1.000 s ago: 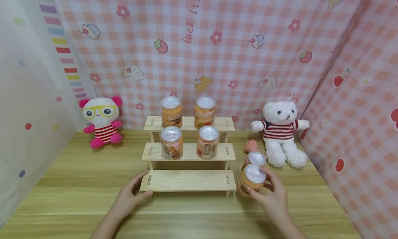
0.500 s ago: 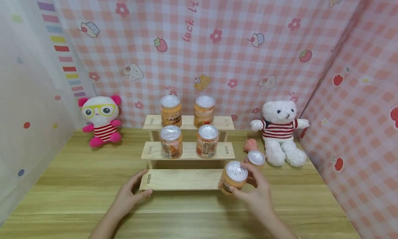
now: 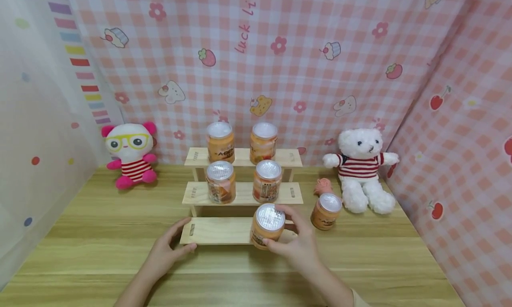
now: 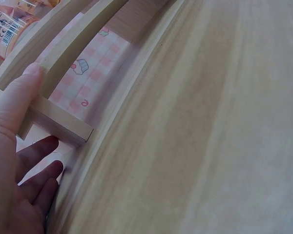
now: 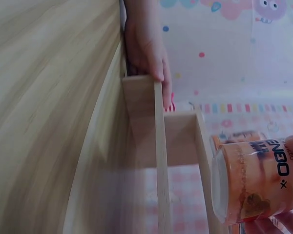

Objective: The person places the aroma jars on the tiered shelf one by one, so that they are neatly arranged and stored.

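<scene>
A three-step wooden display rack (image 3: 216, 231) stands on the table. My left hand (image 3: 168, 249) grips the left end of its lowest step; in the left wrist view the thumb (image 4: 19, 97) lies against the board and the other fingers are by the side support. My right hand (image 3: 298, 240) holds an orange jar (image 3: 267, 227) with a clear silvery lid, thumb in front and fingers behind. In the right wrist view that jar (image 5: 259, 180) is slightly tilted, its base apart from the lowest board. Two similar jars stand on the middle step (image 3: 244, 193), two on the top step (image 3: 243, 158).
Another orange jar (image 3: 326, 213) stands on the table (image 3: 240, 285) right of the rack, with a small pink object (image 3: 322, 186) behind it. A white teddy bear (image 3: 360, 169) sits at the right, a pink-and-white panda plush (image 3: 132, 156) at the left. A checked cloth (image 3: 248, 76) hangs behind.
My right hand has carried the jar left, from beside the other table jar to over the right part of the lowest step. The left hand has stayed on the rack.
</scene>
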Action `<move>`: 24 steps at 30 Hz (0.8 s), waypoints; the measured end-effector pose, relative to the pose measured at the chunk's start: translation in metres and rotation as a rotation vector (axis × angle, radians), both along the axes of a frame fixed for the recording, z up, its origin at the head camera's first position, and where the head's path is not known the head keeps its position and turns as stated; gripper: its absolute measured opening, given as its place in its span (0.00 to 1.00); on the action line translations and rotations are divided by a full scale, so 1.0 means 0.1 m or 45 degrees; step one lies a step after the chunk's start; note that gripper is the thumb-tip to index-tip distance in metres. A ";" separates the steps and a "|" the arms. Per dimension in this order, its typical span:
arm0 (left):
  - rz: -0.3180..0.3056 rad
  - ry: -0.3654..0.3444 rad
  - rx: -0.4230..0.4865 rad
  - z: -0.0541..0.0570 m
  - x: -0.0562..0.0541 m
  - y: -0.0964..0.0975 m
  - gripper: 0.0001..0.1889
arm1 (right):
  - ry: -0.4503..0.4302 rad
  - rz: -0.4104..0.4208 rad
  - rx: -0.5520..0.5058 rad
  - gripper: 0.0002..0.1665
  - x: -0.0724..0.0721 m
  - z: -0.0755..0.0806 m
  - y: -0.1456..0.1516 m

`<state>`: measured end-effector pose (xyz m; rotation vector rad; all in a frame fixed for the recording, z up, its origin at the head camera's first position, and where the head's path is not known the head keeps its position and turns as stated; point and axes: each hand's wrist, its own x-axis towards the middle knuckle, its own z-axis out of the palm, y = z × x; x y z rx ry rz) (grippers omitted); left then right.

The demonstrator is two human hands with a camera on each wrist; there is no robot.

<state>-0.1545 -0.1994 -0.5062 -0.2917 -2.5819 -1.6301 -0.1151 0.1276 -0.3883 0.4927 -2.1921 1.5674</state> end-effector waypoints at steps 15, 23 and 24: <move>0.006 0.028 0.010 -0.04 -0.01 0.00 0.40 | -0.126 0.191 -0.004 0.39 -0.11 0.03 -0.41; 0.001 0.035 0.026 -0.04 -0.01 0.00 0.40 | -0.116 0.231 0.014 0.38 -0.17 -0.03 -0.58; 0.002 0.035 0.028 -0.04 -0.01 0.00 0.40 | -0.115 0.231 0.022 0.39 -0.20 -0.06 -0.60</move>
